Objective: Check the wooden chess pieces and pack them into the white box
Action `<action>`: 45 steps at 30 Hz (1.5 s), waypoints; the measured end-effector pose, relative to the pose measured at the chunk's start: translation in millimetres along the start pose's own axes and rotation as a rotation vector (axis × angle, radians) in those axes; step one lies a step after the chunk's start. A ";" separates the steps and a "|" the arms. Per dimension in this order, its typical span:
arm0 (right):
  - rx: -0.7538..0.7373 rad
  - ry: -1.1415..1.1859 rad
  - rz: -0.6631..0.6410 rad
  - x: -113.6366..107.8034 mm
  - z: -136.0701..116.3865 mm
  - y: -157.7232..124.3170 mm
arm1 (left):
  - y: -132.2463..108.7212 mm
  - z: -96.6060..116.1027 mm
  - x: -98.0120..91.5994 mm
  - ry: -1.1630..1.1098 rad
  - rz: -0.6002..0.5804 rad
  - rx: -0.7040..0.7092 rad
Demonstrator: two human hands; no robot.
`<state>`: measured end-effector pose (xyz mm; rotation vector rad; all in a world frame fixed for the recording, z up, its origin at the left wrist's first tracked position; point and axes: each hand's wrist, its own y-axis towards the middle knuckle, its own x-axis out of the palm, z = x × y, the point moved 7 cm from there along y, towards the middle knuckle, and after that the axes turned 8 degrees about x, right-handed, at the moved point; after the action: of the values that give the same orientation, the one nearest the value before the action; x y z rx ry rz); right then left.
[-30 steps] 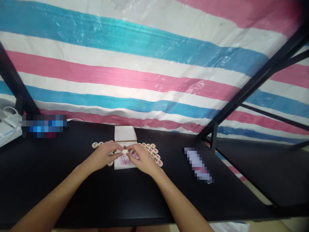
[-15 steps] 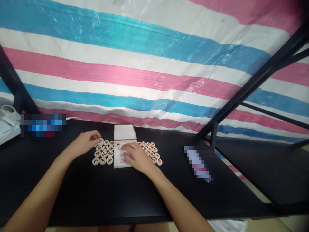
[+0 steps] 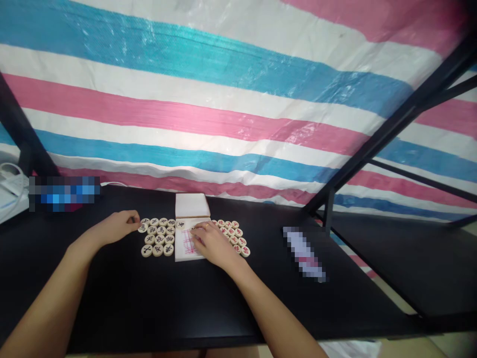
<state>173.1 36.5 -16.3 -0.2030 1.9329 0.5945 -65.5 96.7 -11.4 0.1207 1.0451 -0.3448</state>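
My left hand (image 3: 115, 227) is curled, its fingertips pinching a round cream chess piece (image 3: 142, 228) at the left edge of a block of black-marked pieces (image 3: 159, 238). My right hand (image 3: 213, 244) lies with fingers stretched flat on a shallow white box (image 3: 185, 247) that has a red grid inside. One piece (image 3: 181, 224) sits in the box's far left corner. Red-marked pieces (image 3: 234, 234) lie in rows just right of my right hand.
The box's white lid (image 3: 192, 205) lies behind it on the black table (image 3: 149, 298). A blurred flat item (image 3: 303, 253) lies to the right and another (image 3: 63, 194) at the far left. A striped tarp (image 3: 238, 99) hangs behind; a black frame bar (image 3: 391, 124) slants on the right.
Both hands were together over the box holding one piece. My left hand has since moved left to the edge of the black-marked pieces; my right hand stays on the box.
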 end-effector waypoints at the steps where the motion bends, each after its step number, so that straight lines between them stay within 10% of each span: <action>1: -0.005 -0.003 -0.006 0.5 0.0 -0.1 | 0.1 1.3 0.1 0.000 0.001 0.010; 15: 0.019 -0.005 -0.054 -1.8 -4.8 -0.5 | 5.2 1.5 1.1 0.012 0.039 0.028; 19: 0.014 0.169 0.026 -15.0 -10.3 -4.0 | 0.1 40.4 -0.4 -0.165 0.102 0.140; 27: -0.036 0.348 0.131 -27.3 -23.1 -10.4 | -6.5 109.9 54.3 -0.638 -0.158 0.330; 45: -0.095 0.314 0.055 -24.7 -17.7 -10.6 | -10.6 118.0 46.9 -0.116 0.107 0.605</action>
<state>173.7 15.5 8.2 -0.3195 2.2196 0.7261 49.6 45.7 7.9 0.6884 0.7895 -0.5553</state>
